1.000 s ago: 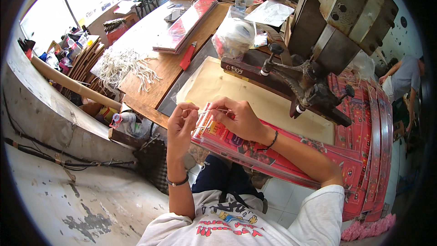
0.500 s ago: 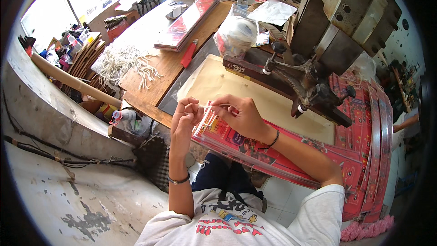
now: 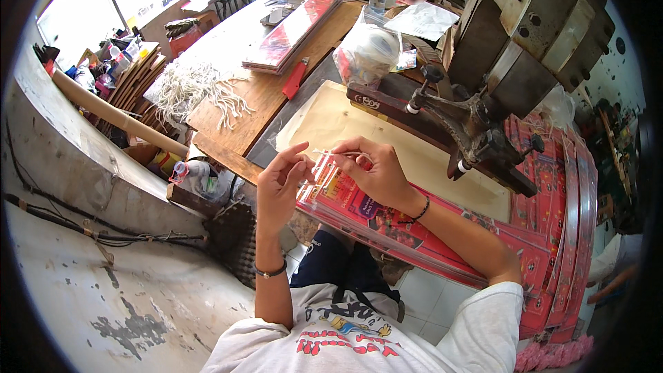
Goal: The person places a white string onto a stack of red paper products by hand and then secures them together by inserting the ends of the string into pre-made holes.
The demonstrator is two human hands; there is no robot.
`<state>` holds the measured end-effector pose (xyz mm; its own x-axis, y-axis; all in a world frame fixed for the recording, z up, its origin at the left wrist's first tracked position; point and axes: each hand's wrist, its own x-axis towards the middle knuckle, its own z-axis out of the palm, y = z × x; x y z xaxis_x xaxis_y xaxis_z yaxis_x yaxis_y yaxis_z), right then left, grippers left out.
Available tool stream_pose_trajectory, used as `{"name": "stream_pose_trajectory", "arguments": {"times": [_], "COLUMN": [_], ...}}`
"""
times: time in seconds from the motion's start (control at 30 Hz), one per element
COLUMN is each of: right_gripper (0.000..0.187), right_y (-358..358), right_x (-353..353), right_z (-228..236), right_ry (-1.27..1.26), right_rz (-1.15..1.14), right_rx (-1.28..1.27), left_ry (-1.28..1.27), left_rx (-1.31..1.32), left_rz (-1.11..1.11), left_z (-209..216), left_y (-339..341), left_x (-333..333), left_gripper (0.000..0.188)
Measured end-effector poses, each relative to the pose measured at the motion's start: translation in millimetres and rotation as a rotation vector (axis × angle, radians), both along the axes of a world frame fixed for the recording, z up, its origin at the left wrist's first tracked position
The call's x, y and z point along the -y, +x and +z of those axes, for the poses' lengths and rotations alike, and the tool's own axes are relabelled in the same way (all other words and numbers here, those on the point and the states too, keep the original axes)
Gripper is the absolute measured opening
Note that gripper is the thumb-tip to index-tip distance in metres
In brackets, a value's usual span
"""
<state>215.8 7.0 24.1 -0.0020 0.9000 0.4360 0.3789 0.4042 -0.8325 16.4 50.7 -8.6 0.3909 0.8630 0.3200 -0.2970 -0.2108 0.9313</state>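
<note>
My left hand [image 3: 282,183] and my right hand [image 3: 376,173] meet at the near-left end of a stack of red printed plastic-covered sheets [image 3: 387,224]. A short white string [image 3: 324,154] runs between the fingertips at that end. My right hand pinches the string between thumb and fingers, its wrist lying over the stack. The left fingers are curled close to the thumb, apparently on the string's other end, with the index finger raised. Fingers partly hide how the string passes through the sheets.
Behind the stack lies a beige board [image 3: 324,114] under a heavy metal press [image 3: 476,124]. Loose white strings [image 3: 204,93] spread on the table at left. A red cutter [image 3: 295,79], more red sheets [image 3: 293,31] and a plastic bag [image 3: 366,52] lie farther back. At far right, another person's arm [image 3: 615,287] shows.
My left index finger has stretched upward and the hands have drawn slightly apart, showing more of the string. The view has shifted a little. The other person's arm has moved lower.
</note>
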Motion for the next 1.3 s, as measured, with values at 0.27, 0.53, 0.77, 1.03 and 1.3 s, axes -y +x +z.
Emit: {"name": "stream_pose_trajectory", "arguments": {"times": [0.27,0.53,0.77,1.03,1.3], "right_gripper": [0.013,0.018,0.02,0.015,0.014], "right_y": [-2,-2,-3,-2,0], "right_x": [2,5,6,-2,-2], "right_z": [2,5,10,6,3], "right_ry": [0.07,-0.027,-0.031,0.229,0.23], "right_rz": [0.021,0.006,0.051,-0.011,0.122], "right_rx": [0.04,0.086,0.142,0.135,0.279], "left_ry": [-0.138,-0.164,-0.169,-0.04,-0.082], "left_rx": [0.141,0.154,0.187,0.014,-0.018], "left_rz": [0.173,0.229,0.235,0.132,-0.057], "left_z": [9,17,17,18,21], "left_y": [27,30,32,21,2], "left_x": [15,19,21,16,10], "left_gripper": [0.028,0.032,0.029,0.037,0.037]}}
